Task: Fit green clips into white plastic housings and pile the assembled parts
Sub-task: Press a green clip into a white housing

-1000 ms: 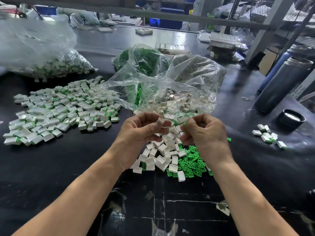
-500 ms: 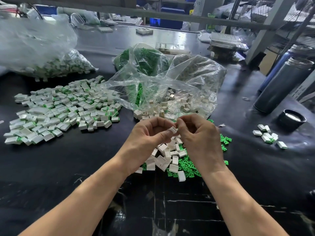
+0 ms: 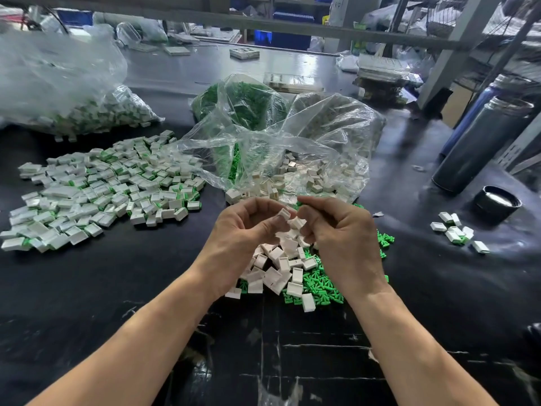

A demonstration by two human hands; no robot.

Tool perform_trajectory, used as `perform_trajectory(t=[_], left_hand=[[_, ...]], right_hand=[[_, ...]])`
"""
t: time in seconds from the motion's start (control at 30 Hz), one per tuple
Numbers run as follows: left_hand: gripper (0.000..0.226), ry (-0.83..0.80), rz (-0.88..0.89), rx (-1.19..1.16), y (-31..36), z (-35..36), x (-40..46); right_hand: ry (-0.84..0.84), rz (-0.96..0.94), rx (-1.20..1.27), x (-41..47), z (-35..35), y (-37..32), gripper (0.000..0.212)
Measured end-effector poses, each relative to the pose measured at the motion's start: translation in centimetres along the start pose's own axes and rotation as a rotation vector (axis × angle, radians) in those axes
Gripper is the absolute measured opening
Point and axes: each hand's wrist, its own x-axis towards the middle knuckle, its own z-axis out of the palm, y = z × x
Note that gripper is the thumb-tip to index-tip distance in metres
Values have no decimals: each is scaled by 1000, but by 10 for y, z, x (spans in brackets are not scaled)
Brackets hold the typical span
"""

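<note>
Pinching housing [image 3: 284, 213] in left hand [image 3: 246, 230] at frame centre; right hand [image 3: 336, 230] curling, clip hidden, cannot tell. Best aligning squarely, pressing until seated.

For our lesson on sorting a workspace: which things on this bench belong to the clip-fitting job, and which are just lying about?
Belong to the job:
left hand pinching a white housing
right hand, fingers curled
loose housings
green clips
assembled pile
clear bags of parts

Lying about:
steel flask
black cap
trays at the back
</note>
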Motion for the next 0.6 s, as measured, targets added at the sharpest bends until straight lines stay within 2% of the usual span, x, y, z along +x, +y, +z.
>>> perform_trajectory(t=[0.07,0.17,0.6], left_hand=[[16,36,4,21,0,-2,1],[12,50,12,61,-1,-4,2],[9,61,62,164,-2,-4,0]], right_hand=[[-3,46,155,-1,-2,-3,13],[-55,12,196,-2,-2,-7,12],[-127,-21,19,-3,2,0,11]])
